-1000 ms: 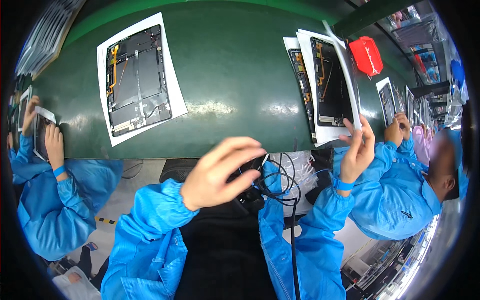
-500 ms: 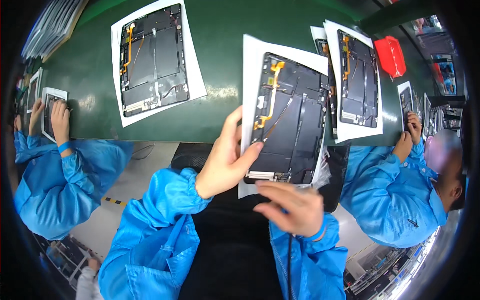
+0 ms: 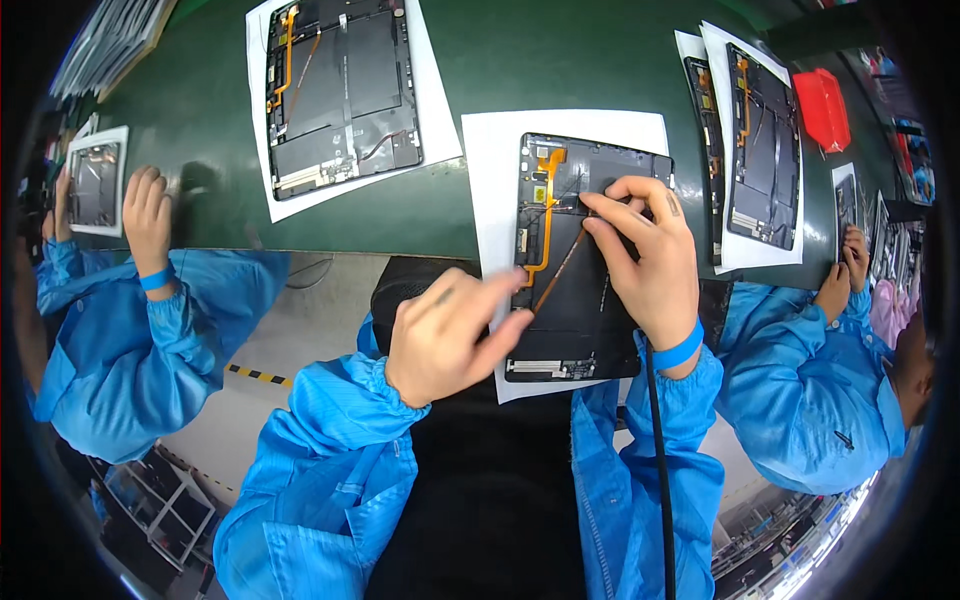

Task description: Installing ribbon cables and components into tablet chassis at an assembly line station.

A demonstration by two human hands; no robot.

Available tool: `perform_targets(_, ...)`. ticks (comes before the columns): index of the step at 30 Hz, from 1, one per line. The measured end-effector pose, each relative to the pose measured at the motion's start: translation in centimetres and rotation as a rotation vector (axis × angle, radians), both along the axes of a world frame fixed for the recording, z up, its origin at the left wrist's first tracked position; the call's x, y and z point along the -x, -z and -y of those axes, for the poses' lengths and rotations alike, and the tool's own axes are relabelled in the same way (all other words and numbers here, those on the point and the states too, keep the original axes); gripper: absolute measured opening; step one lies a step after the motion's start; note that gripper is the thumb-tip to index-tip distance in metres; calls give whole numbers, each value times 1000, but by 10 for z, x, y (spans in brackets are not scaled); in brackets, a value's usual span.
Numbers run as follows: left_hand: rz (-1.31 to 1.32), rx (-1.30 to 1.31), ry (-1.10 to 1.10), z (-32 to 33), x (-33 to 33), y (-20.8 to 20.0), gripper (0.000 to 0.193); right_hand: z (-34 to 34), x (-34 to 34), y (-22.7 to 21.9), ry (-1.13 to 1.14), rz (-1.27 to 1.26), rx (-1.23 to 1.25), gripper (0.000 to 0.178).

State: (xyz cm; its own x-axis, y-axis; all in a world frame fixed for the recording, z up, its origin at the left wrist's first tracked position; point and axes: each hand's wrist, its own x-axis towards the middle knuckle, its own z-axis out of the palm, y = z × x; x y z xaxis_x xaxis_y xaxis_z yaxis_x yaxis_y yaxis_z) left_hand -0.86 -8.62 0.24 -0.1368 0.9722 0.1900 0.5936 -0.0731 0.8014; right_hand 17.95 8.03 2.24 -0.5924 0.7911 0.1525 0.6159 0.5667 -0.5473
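Observation:
In front of me lies an opened tablet housing (image 3: 570, 330), black inside, on a white sheet (image 3: 490, 160). An orange flex cable (image 3: 547, 225) runs along its left side, and a thin brown cable (image 3: 560, 270) slants beside it. My right hand (image 3: 650, 255) is over the housing, thumb and forefinger pinched at the upper end of the brown cable. My left hand (image 3: 450, 335) is at the housing's left edge, thumb and forefinger apart. Its forefinger tip is by the lower end of the orange cable; whether it touches cannot be told.
Another opened housing (image 3: 350, 100) lies on paper at the back left of the green table (image 3: 430, 210). More housings (image 3: 765, 150) on sheets are at the right, near a red tray (image 3: 822, 110). Co-workers in blue sleeves (image 3: 150, 340) sit at both sides. A black cord (image 3: 657, 450) runs along my right forearm.
The housing and its sheet have come down onto the table edge and straightened. My left hand has let go of them. My right hand has moved up over the housing and pinched the brown cable.

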Motion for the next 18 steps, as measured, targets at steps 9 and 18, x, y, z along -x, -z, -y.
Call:
perform_targets(9, -377, -220, 352, -40, 4, 5, 41, -3, 0, 5, 56, -96, 114, 17)
perform_targets(18, 100, -172, 225, -26, 15, -7, 22, 35, -13, -40, -94, -178, 82, 22)
